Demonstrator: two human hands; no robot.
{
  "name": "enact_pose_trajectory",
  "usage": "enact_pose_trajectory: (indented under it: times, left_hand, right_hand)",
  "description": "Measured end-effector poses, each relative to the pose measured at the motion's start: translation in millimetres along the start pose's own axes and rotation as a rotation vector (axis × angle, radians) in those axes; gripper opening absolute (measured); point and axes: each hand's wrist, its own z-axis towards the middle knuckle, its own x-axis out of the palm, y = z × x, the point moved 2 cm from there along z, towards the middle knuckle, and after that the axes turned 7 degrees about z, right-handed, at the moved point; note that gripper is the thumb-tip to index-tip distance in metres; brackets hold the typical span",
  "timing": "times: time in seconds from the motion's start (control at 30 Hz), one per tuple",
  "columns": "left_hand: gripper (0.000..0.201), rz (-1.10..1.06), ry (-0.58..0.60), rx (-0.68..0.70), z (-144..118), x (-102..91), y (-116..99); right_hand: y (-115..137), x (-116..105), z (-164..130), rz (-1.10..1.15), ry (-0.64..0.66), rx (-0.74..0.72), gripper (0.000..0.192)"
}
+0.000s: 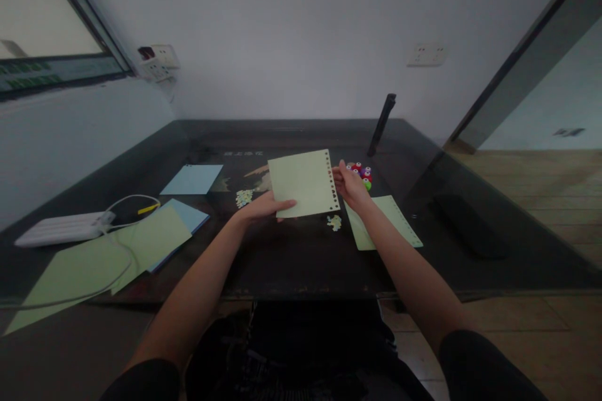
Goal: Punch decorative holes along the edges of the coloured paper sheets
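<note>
A pale green sheet of paper with a row of holes along its right edge is held up above the dark table. My left hand grips its lower left corner, thumb on top and fingers beneath. Beside the holed edge is my right hand, its fingers loosely bent and the thumb apart; whether the fingertips touch the paper is unclear. Another pale green holed sheet lies under my right forearm. Small pale pieces lie below the held sheet, and a pile of similar pieces is by my left wrist.
Colourful round objects cluster behind my right hand. At left lie a light blue sheet, more green sheets, a white power strip and its cable. A black upright object stands at the back; a dark flat object lies right.
</note>
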Motion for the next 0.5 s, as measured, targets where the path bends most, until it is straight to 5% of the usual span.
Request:
enact_pose_trajectory:
  times: [0.1, 0.2, 0.3, 0.5]
  left_hand:
    - [0.044, -0.056, -0.112, 0.048, 1.8, -0.5, -3.7]
    - [0.043, -0.094, -0.162, 0.08, 3.9, 0.8, -6.8]
    - [0.042, -0.129, -0.193, 0.108, 4.9, 2.7, -8.6]
    - [0.043, -0.169, -0.191, 0.104, 4.6, 6.7, -8.6]
  right_hand:
    - [-7.2, -1.0, 3.3, -0.167, -0.053, -0.047, 0.039]
    - [-13.1, 8.1, 13.6, -0.499, 0.06, -0.176, 0.022]
    - [-19.2, 24.6, 28.6, -0.799, 0.167, -0.298, 0.027]
    - [-38.6, 50.2, 45.5, -0.985, 0.233, -0.292, 0.032]
